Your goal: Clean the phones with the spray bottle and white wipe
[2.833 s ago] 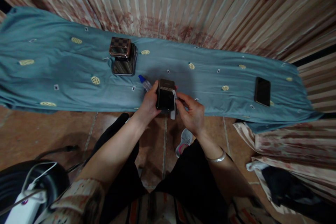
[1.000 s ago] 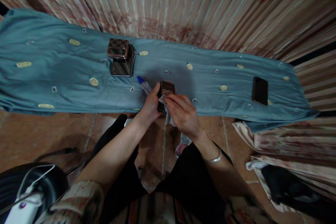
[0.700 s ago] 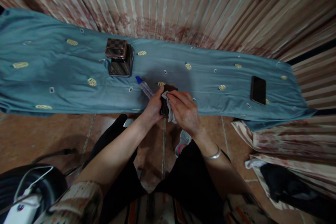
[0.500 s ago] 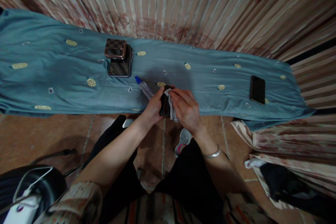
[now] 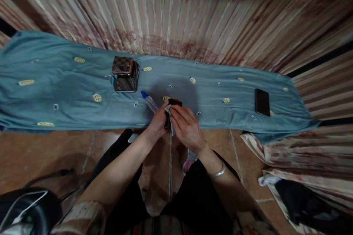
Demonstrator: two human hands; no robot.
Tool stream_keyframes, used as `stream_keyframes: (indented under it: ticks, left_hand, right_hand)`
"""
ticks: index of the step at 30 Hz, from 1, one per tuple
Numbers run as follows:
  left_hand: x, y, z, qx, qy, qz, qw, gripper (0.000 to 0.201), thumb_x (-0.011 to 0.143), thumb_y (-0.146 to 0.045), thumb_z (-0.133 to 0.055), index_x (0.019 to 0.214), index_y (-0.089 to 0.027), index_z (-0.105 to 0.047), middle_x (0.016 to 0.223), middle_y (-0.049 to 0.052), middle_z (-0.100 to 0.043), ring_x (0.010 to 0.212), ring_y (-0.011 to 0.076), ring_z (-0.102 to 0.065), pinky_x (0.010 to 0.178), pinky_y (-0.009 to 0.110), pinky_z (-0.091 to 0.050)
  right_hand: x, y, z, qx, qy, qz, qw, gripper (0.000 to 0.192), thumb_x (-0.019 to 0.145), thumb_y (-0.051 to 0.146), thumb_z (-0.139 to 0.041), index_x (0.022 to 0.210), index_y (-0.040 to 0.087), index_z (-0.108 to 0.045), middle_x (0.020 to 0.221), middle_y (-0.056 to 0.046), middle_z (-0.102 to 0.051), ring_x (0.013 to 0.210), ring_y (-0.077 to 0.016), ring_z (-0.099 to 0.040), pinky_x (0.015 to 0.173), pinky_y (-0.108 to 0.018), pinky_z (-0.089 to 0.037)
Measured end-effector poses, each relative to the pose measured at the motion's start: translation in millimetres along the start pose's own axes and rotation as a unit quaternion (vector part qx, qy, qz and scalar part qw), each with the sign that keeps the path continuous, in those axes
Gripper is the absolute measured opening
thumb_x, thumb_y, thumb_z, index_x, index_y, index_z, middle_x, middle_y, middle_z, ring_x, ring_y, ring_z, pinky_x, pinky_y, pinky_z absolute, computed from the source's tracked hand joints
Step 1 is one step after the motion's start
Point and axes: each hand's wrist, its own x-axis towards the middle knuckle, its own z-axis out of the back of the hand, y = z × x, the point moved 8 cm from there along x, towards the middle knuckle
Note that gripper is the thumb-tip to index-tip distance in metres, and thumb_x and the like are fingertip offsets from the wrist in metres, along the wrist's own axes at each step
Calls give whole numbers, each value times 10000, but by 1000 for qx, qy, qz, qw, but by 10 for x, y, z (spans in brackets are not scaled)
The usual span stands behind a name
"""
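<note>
My left hand (image 5: 159, 120) grips a dark, glossy rectangular object (image 5: 175, 102) above the front part of the covered bench. With bent fingers, my right hand (image 5: 188, 126) presses a light grey cloth (image 5: 173, 131) against that object's face. Both hands cover much of it, so its exact kind does not show. Just left of them lies a slim clear bottle (image 5: 150, 102) with a blue top, its lower end hidden behind my left hand. Farther left, a checkered brown box (image 5: 122, 65) rests on a dark shiny box (image 5: 125, 83).
A teal cloth with yellow prints (image 5: 68, 106) covers the long bench. Toward its right end lies a black phone (image 5: 262, 102). Pleated curtains (image 5: 165, 18) hang behind. At lower left, a white cable (image 5: 33, 200) crosses a round black object (image 5: 41, 213).
The camera view has tilted, so the bench sits lower in the picture. My right hand and the cloth have shifted left across the dark object, whose far end now shows more.
</note>
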Motion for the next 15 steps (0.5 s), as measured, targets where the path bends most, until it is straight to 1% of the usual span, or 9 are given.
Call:
stream_keyframes:
  ticks: [1, 3, 5, 8, 11, 13, 15]
  left_hand:
    - [7, 20, -11, 2, 8, -2, 1000, 252, 963, -363, -652, 1048, -152, -760, 921, 52, -795, 925, 194, -775, 864, 286, -610]
    - [11, 46, -6, 7, 7, -13, 1000, 200, 931, -326, -682, 1008, -155, -754, 911, 41, -792, 937, 199, -772, 871, 293, -608]
    - [4, 95, 21, 14, -9, 1, 1000, 167, 925, -312, -698, 928, -149, -737, 866, 46, -783, 935, 217, -771, 866, 307, -609]
    - [-14, 101, 29, 11, -16, 11, 1000, 215, 933, -351, -725, 882, -142, -719, 826, 60, -772, 912, 228, -770, 844, 314, -610]
    - [-16, 48, 37, 21, -15, 3, 1000, 265, 958, -389, -708, 876, -137, -718, 788, 61, -760, 856, 216, -763, 793, 301, -604]
    - [-1, 20, 59, 35, -12, -3, 999, 287, 978, -404, -682, 879, -137, -720, 786, 55, -758, 814, 200, -751, 767, 293, -595]
    - [26, -9, 77, 44, -1, -16, 999, 296, 966, -426, -697, 885, -143, -722, 816, 45, -766, 802, 181, -738, 770, 282, -587]
  right_hand:
    - [7, 1, -12, -1, 0, 1, 1000, 388, 1101, 234, -452, 1379, 197, -719, 1330, -123, -758, 1237, -258, -689, 1120, -465, -571]
    - [29, -42, -20, -4, -8, 0, 1000, 394, 1102, 223, -445, 1393, 198, -709, 1341, -120, -755, 1249, -254, -683, 1116, -460, -575]
    - [56, -135, -8, -10, -25, -5, 1000, 391, 1103, 222, -446, 1391, 192, -708, 1344, -124, -752, 1245, -254, -683, 1109, -456, -579]
    - [89, -308, 14, -22, -53, -20, 998, 384, 1110, 249, -443, 1361, 174, -724, 1321, -141, -756, 1216, -257, -695, 1100, -450, -579]
    - [101, -452, -13, -20, -60, -50, 997, 397, 1115, 273, -420, 1363, 206, -723, 1312, -134, -760, 1200, -254, -705, 1083, -464, -587]
    - [98, -502, -41, -9, -62, -67, 996, 404, 1114, 283, -412, 1375, 225, -714, 1316, -131, -761, 1201, -254, -709, 1084, -481, -588]
    - [93, -525, -65, 10, -68, -78, 995, 404, 1110, 291, -416, 1382, 221, -708, 1320, -137, -760, 1215, -256, -710, 1093, -485, -586]
